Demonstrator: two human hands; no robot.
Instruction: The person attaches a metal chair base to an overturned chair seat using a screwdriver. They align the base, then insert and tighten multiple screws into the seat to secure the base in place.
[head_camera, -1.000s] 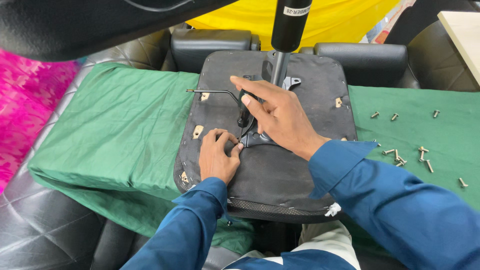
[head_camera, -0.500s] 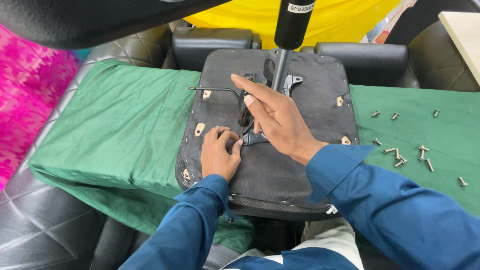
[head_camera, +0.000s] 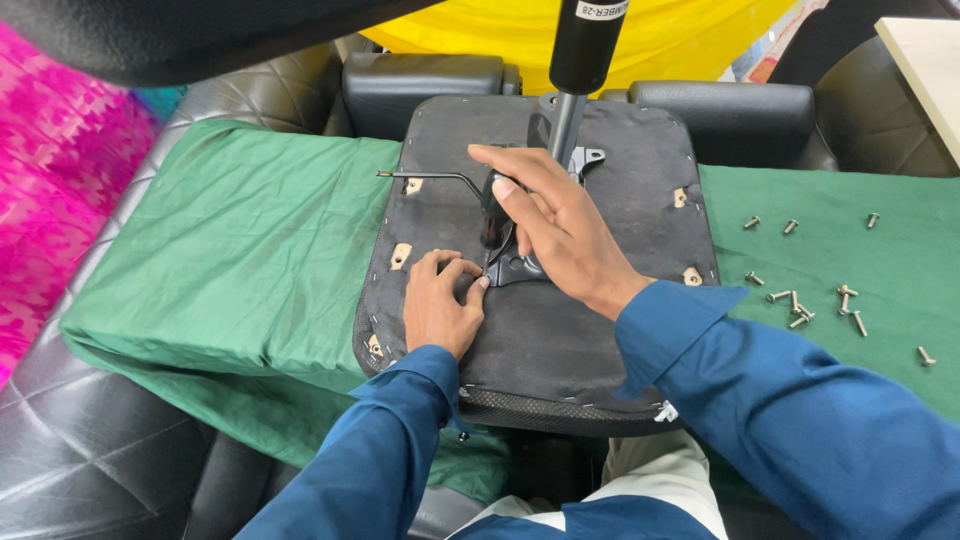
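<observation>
Screwdriver is turning in your closed right hand, tip at the metal bracket mid seat base | left hand, fingers curled, is pinching beside the tip | keep the shaft upright, pressing straight down | seat base is lying upside down, black, stapled edges, on the green cloth, spare screws near its right edge.

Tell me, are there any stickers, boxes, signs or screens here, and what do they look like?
Sticker: small white rectangle with dark print, at the top edge of the picture on the black cylinder standing up from the chair seat.
No boxes, signs or screens show.
</observation>
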